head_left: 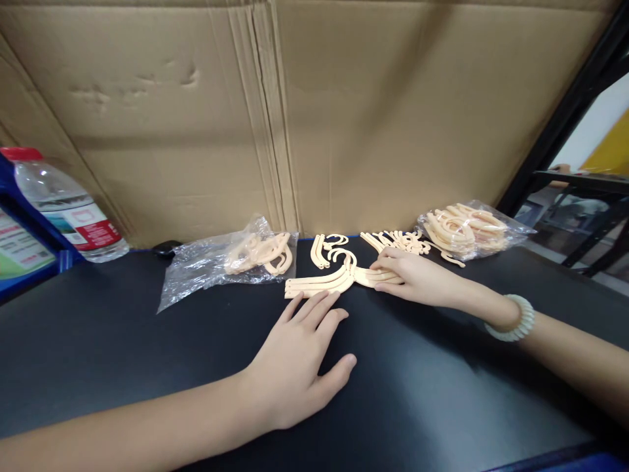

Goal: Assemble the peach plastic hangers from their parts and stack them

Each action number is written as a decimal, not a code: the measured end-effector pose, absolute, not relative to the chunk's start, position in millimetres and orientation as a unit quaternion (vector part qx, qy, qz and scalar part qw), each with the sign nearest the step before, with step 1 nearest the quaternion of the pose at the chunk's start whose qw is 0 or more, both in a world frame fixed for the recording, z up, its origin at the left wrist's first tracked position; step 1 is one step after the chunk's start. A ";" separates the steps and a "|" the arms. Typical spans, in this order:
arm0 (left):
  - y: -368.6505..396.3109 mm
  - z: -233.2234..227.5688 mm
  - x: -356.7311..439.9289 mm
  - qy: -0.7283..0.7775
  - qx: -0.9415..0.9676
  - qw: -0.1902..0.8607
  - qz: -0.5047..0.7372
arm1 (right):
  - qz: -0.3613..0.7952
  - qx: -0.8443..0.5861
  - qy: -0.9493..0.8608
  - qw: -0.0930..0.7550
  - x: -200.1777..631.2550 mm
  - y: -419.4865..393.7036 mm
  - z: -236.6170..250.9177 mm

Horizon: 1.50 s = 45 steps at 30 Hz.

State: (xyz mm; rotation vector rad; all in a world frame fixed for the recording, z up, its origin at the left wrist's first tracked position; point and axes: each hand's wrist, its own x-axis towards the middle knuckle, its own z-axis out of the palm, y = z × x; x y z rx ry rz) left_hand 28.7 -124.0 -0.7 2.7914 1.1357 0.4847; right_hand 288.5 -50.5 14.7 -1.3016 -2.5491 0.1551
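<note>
Left hand [293, 364] open, fingers spread, tips at the near edge of the left strips [314, 286] on the table [147, 354]; right hand [417, 275] curled over the right strips [365, 276], pinching or pressing, I cannot tell; probably aligning, so the next move calls for light, even pressure

Room tbl [122, 341] L — pcs [314, 284], cardboard [417, 118] block rear; behind R bag [469, 229] unclear.

Moderately bright light; pale glare spreads over the black surface [417, 393], a soft diagonal shadow crosses the cardboard [319, 118], and the outer edges look stretched.
</note>
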 end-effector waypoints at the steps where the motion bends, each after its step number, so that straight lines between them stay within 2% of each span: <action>1: -124.4 -0.4 28.6 0.376 0.914 0.036 0.148 | 0.052 -0.453 -0.879 0.139 287.4 -51.1 14.6; 9: -123.1 0.8 26.8 0.381 0.919 0.007 0.107 | 0.028 -0.461 -0.874 0.151 285.1 -50.8 10.9; 20: -120.9 -0.2 25.1 0.376 0.918 0.018 0.127 | 0.019 -0.459 -0.875 0.152 285.0 -53.5 11.2; 28: -121.7 2.5 24.7 0.355 0.923 0.023 0.144 | 0.019 -0.413 -0.887 0.206 267.7 -71.7 16.6; 35: -123.4 0.7 24.2 0.331 0.929 0.036 0.158 | 0.096 -0.364 -0.910 0.172 253.3 -83.9 6.2; 45: -120.6 0.5 26.4 0.329 0.928 0.061 0.163 | 0.043 -0.335 -0.927 0.164 251.4 -84.1 0.6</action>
